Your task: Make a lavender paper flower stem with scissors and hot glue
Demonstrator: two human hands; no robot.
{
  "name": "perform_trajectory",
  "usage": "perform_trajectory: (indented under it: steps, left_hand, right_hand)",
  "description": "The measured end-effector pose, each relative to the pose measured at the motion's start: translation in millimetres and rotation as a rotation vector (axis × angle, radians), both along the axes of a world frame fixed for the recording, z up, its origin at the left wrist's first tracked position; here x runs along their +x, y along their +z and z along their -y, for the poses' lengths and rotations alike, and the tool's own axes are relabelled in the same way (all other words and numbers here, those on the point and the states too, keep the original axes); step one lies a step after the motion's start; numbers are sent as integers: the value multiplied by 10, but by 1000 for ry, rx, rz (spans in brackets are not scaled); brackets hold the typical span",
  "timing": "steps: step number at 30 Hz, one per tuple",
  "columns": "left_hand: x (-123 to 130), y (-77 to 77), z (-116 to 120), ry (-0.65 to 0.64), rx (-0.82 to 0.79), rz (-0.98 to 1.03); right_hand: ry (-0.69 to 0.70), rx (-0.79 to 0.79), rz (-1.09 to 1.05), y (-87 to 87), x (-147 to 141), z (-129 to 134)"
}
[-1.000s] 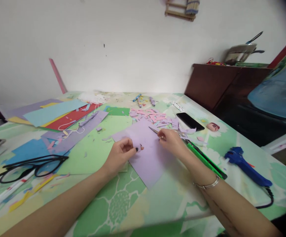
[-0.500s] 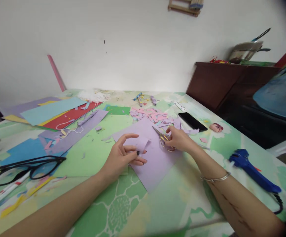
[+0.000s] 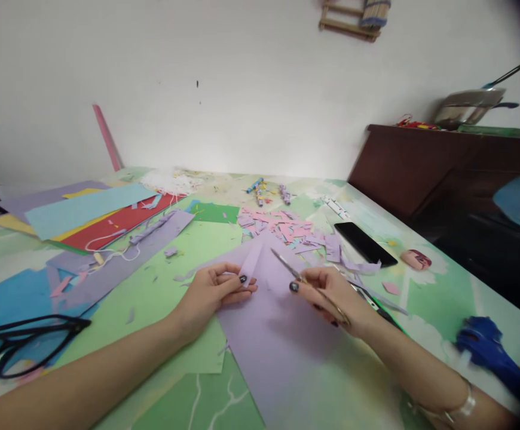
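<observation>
Obs.: L hand [image 3: 217, 292] grip pinched on sm. lilac strip [image 3: 253, 261], R hand [image 3: 338, 295] grip closed round scissors [image 3: 286, 263] (blades pointing far left), both items over lilac sheet [image 3: 264, 346], near-ctr. of counter [image 3: 332, 394].

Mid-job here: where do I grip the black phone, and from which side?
Take the phone across its long edges near the middle, probably from above and its right: it lies flat, with a curled purple paper strip close along its left side, while the right edge looks unobstructed. The right hand is nearer but holds scissors, so free it first.
</observation>
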State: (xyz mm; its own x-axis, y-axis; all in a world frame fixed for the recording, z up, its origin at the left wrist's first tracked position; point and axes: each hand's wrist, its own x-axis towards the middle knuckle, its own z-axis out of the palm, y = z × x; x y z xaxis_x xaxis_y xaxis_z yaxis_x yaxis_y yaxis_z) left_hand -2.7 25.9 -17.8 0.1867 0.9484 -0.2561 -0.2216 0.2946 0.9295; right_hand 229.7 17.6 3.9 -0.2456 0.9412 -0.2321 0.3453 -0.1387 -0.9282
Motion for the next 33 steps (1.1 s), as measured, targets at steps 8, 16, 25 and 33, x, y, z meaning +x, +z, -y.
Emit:
perform_trajectory:
  steps: [8, 16, 25, 33]
  left_hand:
    - [-20, 46, 125, -85, -135, 65]
    - [3, 2, 216, -288, -163, 102]
    - [13, -8, 229, -347, -210, 161]
    - [-10, -35, 233, -350, -202, 184]
  right_hand:
    - [340, -190, -58, 38, -89, 236]
    - [383, -254, -142, 50, -110, 264]
    - [359, -284, -126, 35, -155, 292]
    - [293, -299, -94, 16, -187, 297]
